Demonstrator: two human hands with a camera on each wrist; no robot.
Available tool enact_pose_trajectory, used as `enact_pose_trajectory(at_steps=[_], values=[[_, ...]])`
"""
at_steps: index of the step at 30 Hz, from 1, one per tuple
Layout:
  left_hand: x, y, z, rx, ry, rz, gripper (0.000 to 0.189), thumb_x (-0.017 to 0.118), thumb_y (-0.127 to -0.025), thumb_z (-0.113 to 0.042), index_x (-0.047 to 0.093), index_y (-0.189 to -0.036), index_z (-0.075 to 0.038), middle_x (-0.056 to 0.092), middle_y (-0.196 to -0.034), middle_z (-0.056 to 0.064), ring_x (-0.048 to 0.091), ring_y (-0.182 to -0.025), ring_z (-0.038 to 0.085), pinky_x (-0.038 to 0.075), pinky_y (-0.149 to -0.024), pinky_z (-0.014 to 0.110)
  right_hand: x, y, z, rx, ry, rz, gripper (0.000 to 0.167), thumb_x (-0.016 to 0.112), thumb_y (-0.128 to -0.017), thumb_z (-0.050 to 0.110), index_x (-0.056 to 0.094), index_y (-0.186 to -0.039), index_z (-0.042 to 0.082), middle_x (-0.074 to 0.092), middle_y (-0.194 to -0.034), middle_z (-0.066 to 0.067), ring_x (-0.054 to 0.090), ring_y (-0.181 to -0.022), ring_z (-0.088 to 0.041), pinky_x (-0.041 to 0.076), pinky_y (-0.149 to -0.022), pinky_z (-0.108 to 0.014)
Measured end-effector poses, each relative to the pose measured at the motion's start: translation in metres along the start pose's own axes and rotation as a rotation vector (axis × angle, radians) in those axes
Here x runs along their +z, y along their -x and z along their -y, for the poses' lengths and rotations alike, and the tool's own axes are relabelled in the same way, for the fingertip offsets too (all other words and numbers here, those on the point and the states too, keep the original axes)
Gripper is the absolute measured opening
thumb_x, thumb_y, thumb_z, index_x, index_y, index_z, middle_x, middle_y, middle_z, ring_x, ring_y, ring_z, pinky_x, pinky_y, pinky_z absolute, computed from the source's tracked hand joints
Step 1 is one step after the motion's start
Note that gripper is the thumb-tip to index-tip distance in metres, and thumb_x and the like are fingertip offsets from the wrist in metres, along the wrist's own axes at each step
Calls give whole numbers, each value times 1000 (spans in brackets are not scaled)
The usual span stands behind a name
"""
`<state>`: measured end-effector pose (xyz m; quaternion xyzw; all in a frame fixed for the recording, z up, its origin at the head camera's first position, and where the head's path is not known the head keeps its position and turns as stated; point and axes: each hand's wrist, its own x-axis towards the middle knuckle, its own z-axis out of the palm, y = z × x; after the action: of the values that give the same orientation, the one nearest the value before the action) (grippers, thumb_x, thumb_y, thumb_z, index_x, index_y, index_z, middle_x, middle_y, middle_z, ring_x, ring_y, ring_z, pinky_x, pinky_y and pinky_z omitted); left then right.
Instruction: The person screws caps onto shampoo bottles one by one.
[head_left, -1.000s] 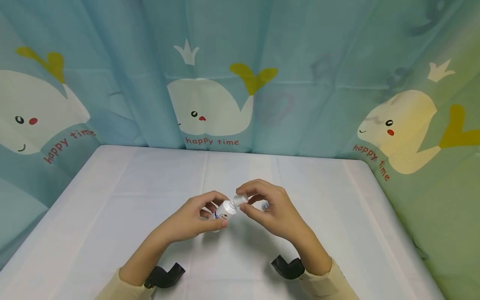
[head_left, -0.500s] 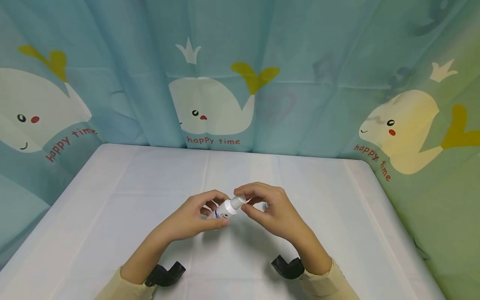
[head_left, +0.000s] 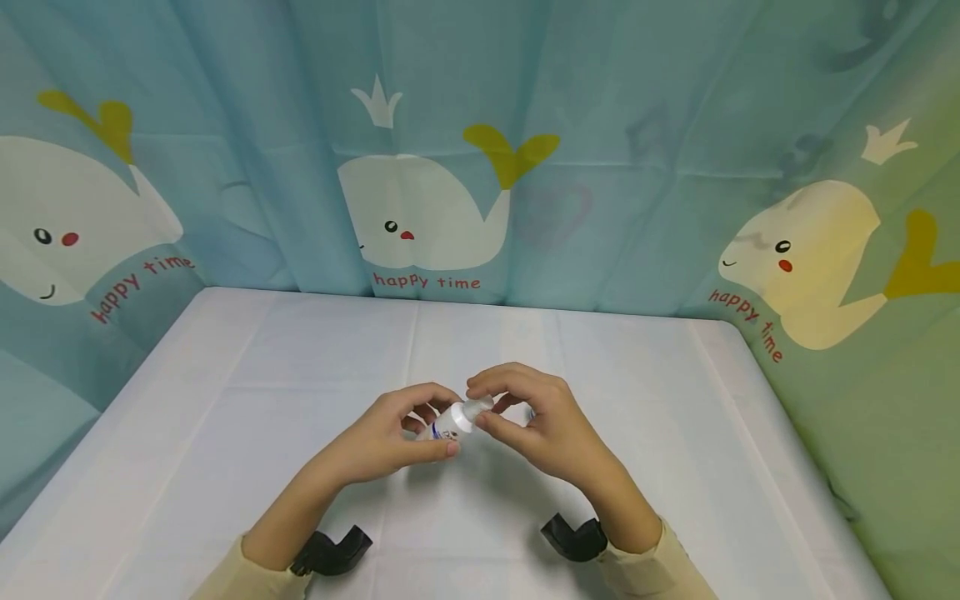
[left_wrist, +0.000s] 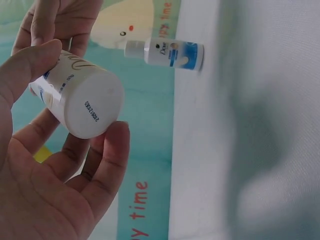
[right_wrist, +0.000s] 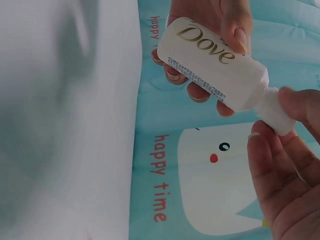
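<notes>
A small white Dove bottle (head_left: 451,423) is held above the table, tilted with its cap up and to the right. My left hand (head_left: 393,435) grips its body, thumb on the near side and fingers behind. The white cap (right_wrist: 275,114) sits between the thumb and fingertips of my right hand (head_left: 538,413), which pinch it. Gold lettering on the bottle faces the right wrist camera; its round base, with a printed number, faces the left wrist camera. A second Dove bottle (left_wrist: 172,53), white and blue with its cap on, stands upright on the table, mostly hidden behind my right hand in the head view.
A white cloth covers the table (head_left: 300,350). Behind it and along the sides hangs a blue-green curtain (head_left: 600,233) with whale prints. Black wrist mounts (head_left: 333,552) are strapped to both wrists below the hands.
Half a second ago the right fingertips were looser around the cap; now they pinch it again. The bottle turned slightly in tilt. My left hand keeps its grip and place.
</notes>
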<state>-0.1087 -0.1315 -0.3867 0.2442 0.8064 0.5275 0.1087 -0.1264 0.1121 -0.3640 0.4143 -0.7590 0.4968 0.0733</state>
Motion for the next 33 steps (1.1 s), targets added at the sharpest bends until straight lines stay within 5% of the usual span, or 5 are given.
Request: enact_pose_trajectory(at_steps=[33], values=[[-5, 1, -1, 6, -20, -29, 38, 83, -83, -29, 66, -116, -33, 66, -107, -11, 60, -96, 17, 53, -83, 34, 2, 1, -1, -9, 5, 23, 32, 71, -86, -3, 70, -114, 13, 69, -110, 0, 66, -98, -13, 59, -75, -27]])
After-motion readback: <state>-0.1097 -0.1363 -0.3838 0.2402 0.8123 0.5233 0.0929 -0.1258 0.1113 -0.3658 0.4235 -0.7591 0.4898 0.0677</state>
